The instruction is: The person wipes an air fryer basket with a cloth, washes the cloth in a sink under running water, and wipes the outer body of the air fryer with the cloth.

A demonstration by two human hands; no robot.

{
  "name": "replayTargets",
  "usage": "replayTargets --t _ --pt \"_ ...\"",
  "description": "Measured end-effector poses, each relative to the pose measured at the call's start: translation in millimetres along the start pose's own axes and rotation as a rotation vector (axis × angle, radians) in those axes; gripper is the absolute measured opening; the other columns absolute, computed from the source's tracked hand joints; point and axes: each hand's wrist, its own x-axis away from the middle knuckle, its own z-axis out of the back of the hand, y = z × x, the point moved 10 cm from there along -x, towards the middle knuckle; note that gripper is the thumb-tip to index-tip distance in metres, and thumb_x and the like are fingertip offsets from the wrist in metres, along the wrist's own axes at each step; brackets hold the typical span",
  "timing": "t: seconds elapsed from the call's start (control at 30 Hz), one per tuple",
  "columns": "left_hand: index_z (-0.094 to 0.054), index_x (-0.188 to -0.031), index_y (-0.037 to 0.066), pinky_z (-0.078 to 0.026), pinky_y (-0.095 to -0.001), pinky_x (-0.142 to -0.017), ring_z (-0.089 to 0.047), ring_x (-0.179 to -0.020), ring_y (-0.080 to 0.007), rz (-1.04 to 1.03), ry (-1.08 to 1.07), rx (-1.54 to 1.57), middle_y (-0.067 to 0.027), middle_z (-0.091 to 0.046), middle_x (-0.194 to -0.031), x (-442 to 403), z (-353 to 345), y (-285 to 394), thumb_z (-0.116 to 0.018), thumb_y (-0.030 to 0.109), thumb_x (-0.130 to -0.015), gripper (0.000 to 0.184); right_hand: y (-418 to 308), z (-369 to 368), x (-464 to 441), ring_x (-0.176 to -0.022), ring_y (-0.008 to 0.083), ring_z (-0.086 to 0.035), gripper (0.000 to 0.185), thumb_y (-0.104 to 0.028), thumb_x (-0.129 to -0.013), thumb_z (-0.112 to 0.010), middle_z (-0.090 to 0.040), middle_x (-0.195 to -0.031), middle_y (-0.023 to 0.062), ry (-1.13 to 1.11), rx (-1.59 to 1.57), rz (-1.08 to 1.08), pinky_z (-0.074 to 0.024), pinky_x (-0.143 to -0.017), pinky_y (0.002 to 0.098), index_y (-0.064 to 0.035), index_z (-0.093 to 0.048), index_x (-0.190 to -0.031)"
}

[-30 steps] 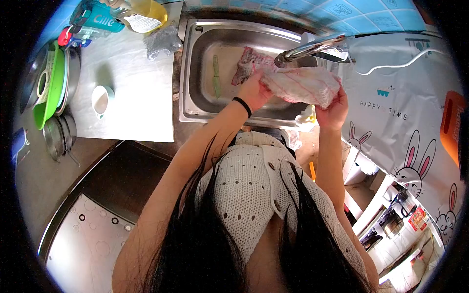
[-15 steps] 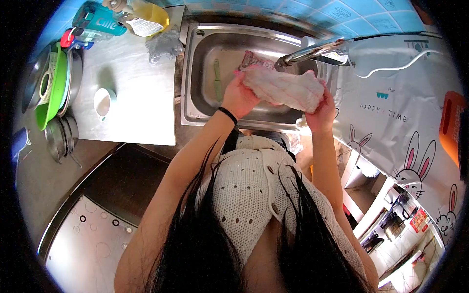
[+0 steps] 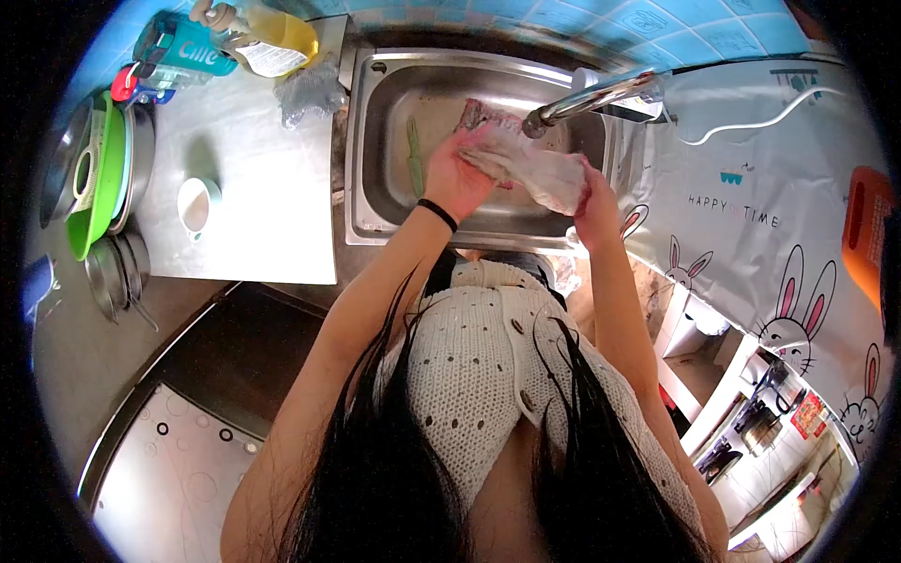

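Between both hands I hold a pale slab of raw meat (image 3: 530, 169) with pinkish edges, above the steel sink (image 3: 389, 211). My left hand (image 3: 460, 178) is closed on its left end, and my right hand (image 3: 599, 208) grips the right end. Behind the slab, on the sink floor, lies a darker reddish piece of meat (image 3: 483, 115), partly covered by it. A green-handled knife, or similar slim green tool (image 3: 415, 158), rests in the sink left of my hands. The chrome faucet (image 3: 596, 100) reaches over from the right, its spout just behind the slab.
On the left counter (image 3: 272, 206) stand a white mug (image 3: 199, 205), a crumpled plastic bag (image 3: 310, 97) and a yellow soap bottle (image 3: 272, 42). Pans and a green basin (image 3: 101, 202) lean at far left. A rabbit-print cover (image 3: 723, 159) spreads to the right.
The slab has tilted and drawn narrower, its right end lower. My right hand has moved left, closer to my left hand, with both still holding it.
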Motion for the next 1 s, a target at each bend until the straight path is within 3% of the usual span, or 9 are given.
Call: replayTargets --t 0.1,0.2,0.3,0.4,0.5,0.6,0.8,0.9,1.0 --pt "-0.052 -0.113 0.001 -0.041 -0.0462 -0.097 -0.052 -0.110 -0.0301 -0.024 0.034 -0.092 -0.0153 -0.055 -0.116 -13 22 1 -0.043 0.021 -0.092 0.030 13 29 -13 -0.093 0.0217 -0.060 0.031 -0.026 -0.089 -0.052 -0.063 -0.100 0.0107 0.140 0.474 -0.025 -0.0465 -0.081 0.0325 -0.0011 -0.059 -0.105" --pt "-0.052 -0.110 0.001 -0.046 -0.0414 -0.092 -0.056 -0.103 -0.0271 -0.040 0.213 -0.111 -0.0132 -0.058 -0.110 -8 41 -2 -0.050 0.012 -0.088 0.025 19 31 -21 -0.090 0.0192 -0.061 0.033 -0.027 -0.088 -0.055 -0.064 -0.095 0.0100 0.138 0.826 0.004 -0.0461 -0.078 0.0297 0.0015 -0.061 -0.102" --pt "-0.053 -0.109 0.002 -0.047 -0.0392 -0.090 -0.058 -0.100 -0.0249 -0.038 0.153 -0.089 -0.0115 -0.060 -0.107 -11 46 -5 -0.050 0.010 -0.088 0.023 2 4 -12 -0.086 0.0151 -0.060 0.033 -0.027 -0.085 -0.060 -0.063 -0.096 0.0086 0.118 1.142 0.383 -0.0457 -0.077 0.0268 0.0001 -0.061 -0.104" --pt "-0.052 -0.111 0.002 -0.048 -0.0379 -0.089 -0.059 -0.099 -0.0237 0.037 0.111 -0.128 -0.0108 -0.060 -0.107 -2 32 -14 -0.048 0.009 -0.088 0.025 -36 -50 22 -0.083 0.0135 -0.060 0.028 -0.021 -0.082 -0.064 -0.064 -0.096 0.0079 0.071 1.094 0.656 -0.0469 -0.075 0.0258 -0.0023 -0.063 -0.103" --pt "-0.055 -0.098 0.002 -0.049 -0.0331 -0.084 -0.060 -0.090 -0.0194 0.061 0.146 -0.177 -0.0064 -0.062 -0.093 13 0 -23 -0.045 0.010 -0.088 0.016 -29 -73 27 -0.081 0.0148 -0.061 0.024 -0.016 -0.080 -0.067 -0.064 -0.097 0.0087 -0.103 0.809 0.429 -0.0480 -0.074 0.0262 -0.0033 -0.065 -0.101" --pt "-0.055 -0.101 0.002 -0.046 -0.0341 -0.086 -0.059 -0.092 -0.0209 0.182 -0.054 -0.187 -0.0079 -0.062 -0.097 8 -6 -32 -0.041 0.014 -0.090 0.022 -18 -76 25 -0.082 0.0141 -0.061 0.023 -0.015 -0.080 -0.068 -0.064 -0.095 0.0082 -0.164 0.761 0.328 -0.0486 -0.073 0.0259 -0.0038 -0.065 -0.099" --pt "-0.054 -0.103 0.001 -0.046 -0.0337 -0.084 -0.059 -0.091 -0.0193 0.099 0.022 -0.171 -0.0084 -0.061 -0.099 12 -6 -29 -0.040 0.016 -0.092 0.024 -33 -83 36 -0.075 0.0140 -0.061 0.021 -0.018 -0.077 -0.070 -0.065 -0.090 0.0065 -0.105 0.913 0.579 -0.0485 -0.067 0.0258 -0.0065 -0.067 -0.094" --pt "-0.054 -0.103 0.002 -0.047 -0.0323 -0.083 -0.059 -0.090 -0.0184 0.049 0.069 -0.287 -0.0074 -0.061 -0.097 13 -7 -28 -0.042 0.016 -0.093 0.021 -34 -83 36 -0.072 0.0168 -0.061 0.019 -0.018 -0.076 -0.071 -0.064 -0.088 0.0074 -0.089 0.877 0.568 -0.0485 -0.066 0.0270 -0.0070 -0.067 -0.092" --pt "-0.055 -0.103 0.003 -0.048 -0.0311 -0.078 -0.060 -0.088 -0.0180 -0.028 0.099 -0.496 -0.0070 -0.061 -0.098 11 4 -21 -0.046 0.012 -0.091 0.017 -39 -88 41 -0.071 0.0188 -0.061 0.018 -0.018 -0.076 -0.070 -0.064 -0.085 0.0084 -0.065 1.054 0.658 -0.0490 -0.065 0.0285 -0.0062 -0.067 -0.090"
